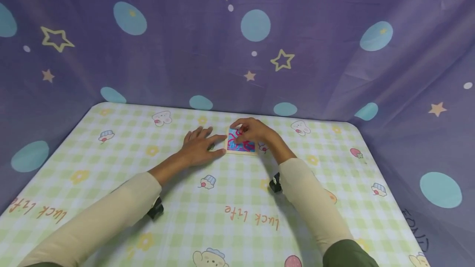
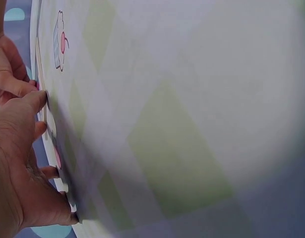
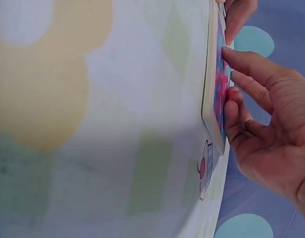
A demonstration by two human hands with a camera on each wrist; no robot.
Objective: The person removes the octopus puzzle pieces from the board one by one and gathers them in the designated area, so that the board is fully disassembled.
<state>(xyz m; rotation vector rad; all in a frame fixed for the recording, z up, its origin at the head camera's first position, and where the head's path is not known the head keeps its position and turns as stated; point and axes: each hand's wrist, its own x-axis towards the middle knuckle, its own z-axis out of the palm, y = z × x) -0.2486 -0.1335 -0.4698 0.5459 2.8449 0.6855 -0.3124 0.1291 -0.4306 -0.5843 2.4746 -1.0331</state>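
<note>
A small square board (image 1: 241,146) with a pale wooden rim and a blue, pink and purple swirled face lies flat on the table. My left hand (image 1: 200,149) rests at its left side, fingers spread, with thumb and forefinger tips touching the rim. From the right, my right hand (image 1: 254,130) reaches over the board and rests fingertips on its patterned face. In the right wrist view, the thumb of the right hand (image 3: 276,109) presses the face while some other fingers bend against it. No loose thing shows between those fingers. Part of the face is hidden beneath the hand.
A green-and-white checked cloth (image 1: 178,221) with cartoon prints covers the table. Behind it and along both sides hangs a purple curtain (image 1: 185,52) with stars and blue dots. Dark wrist devices (image 1: 275,183) sit under both forearms.
</note>
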